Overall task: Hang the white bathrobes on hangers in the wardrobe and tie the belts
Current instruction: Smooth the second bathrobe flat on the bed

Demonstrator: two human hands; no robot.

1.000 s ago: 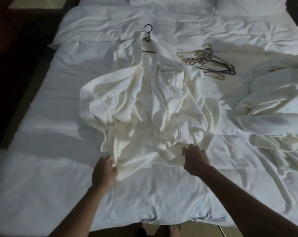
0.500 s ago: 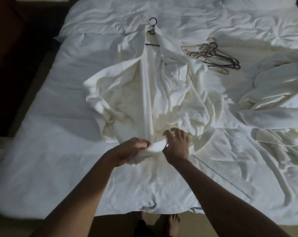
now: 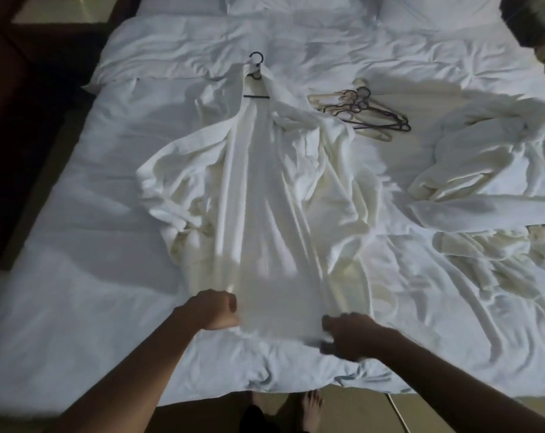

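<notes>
Left hand (image 3: 216, 309) was closed in a fist on the lower hem of the bathrobe (image 3: 265, 214), fingers curled round the cloth at its left corner. Right hand (image 3: 347, 335) gripped the same hem at the right corner; motion blur there, so the exact finger placement could not be read, but cloth was bunched under the curled fingers. Between the two hands the hem was drawn taut and flat, the fabric running in long straight folds up the middle of the bed (image 3: 77, 276).

The bathrobe lay face up on the white bedding, collar away from the person, already on a dark hanger (image 3: 256, 75) whose hook showed above the neckline. Sleeves were crumpled out to either side, the left one bunched in a heap, the right one folded over near the collar.

Just right of the collar, a loose pile of spare hangers (image 3: 361, 110), dark and pale ones tangled together, rested on the sheet. Further right, well apart, a second bathrobe (image 3: 489, 182) lay in a rumpled mass at the bed's edge.

Bare feet (image 3: 311, 404) stood on the floor at the foot of the bed
</notes>
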